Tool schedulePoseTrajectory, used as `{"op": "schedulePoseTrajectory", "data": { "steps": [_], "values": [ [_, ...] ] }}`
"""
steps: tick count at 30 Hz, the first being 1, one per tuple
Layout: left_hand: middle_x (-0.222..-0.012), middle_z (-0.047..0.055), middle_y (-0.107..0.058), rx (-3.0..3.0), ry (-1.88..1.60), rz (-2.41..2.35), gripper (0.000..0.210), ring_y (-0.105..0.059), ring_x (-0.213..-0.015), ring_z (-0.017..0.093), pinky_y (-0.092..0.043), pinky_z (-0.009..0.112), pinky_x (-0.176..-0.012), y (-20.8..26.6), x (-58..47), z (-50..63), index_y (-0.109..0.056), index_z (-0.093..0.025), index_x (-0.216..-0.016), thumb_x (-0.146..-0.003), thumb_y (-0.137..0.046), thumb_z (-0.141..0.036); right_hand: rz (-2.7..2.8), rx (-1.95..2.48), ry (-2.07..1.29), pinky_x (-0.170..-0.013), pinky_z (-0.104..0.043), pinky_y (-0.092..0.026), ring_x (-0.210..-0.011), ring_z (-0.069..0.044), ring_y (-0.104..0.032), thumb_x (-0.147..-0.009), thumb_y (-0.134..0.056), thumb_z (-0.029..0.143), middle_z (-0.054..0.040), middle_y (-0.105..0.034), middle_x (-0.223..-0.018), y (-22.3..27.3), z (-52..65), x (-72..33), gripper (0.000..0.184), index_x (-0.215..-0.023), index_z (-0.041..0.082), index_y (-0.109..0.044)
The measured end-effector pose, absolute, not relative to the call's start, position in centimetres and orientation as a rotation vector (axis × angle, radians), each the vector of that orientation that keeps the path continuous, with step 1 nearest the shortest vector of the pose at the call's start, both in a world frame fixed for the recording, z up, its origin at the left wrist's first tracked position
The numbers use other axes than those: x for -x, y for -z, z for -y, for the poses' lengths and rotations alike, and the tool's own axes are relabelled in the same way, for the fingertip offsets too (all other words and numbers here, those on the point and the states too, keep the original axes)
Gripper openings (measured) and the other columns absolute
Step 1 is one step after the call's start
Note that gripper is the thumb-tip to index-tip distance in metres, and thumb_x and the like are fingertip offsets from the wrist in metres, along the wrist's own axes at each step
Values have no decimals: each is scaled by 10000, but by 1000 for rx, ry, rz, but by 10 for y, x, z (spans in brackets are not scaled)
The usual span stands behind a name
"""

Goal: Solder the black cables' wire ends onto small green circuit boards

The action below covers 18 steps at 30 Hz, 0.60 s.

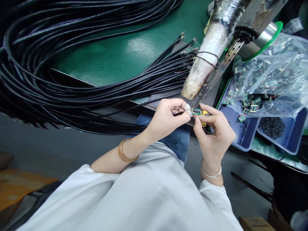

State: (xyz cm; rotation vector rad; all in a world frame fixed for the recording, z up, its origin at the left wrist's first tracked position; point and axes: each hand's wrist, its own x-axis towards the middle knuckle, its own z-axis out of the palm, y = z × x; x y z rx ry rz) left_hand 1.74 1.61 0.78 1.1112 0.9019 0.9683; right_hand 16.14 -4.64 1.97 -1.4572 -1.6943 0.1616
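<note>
Between my hands sits a small green circuit board [197, 111] with a row of metal contacts, next to a yellow holder [204, 117]. My left hand [169, 115] pinches the end of a black cable [178, 113] at the board's left side, its white-wrapped fingertip close to the contacts. Thumb and a finger of my right hand [213, 126] are closed on a thin red wire [194, 114] at the board's near edge. Just above the board points a soldering iron [226, 61], its tip partly hidden by my fingers. Beside it slants a plastic-wrapped tube [202, 70].
A thick bundle of black cables [96, 93] with stripped ends crosses the green table [141, 48]. On the right are a solder spool [264, 40], a plastic bag [276, 70] of small boards, and blue trays [245, 145] with boards and small black parts. Cardboard boxes [256, 223] stand below.
</note>
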Motion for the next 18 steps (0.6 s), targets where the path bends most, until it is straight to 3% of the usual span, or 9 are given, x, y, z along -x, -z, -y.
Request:
{"op": "schedulePoseTrajectory", "data": {
  "steps": [18],
  "values": [
    [-632, -26, -611, -1094, -1004, -920, 43, -523, -570, 58, -456, 163, -560, -11, -19, -19, -634, -136, -660, -696, -653, -151, 1632, 1443, -265, -901, -391, -638, -1026, -205, -733, -840, -696, 100, -36, -753, -1101, -18, 41, -163, 139, -871, 227, -647]
  ]
}}
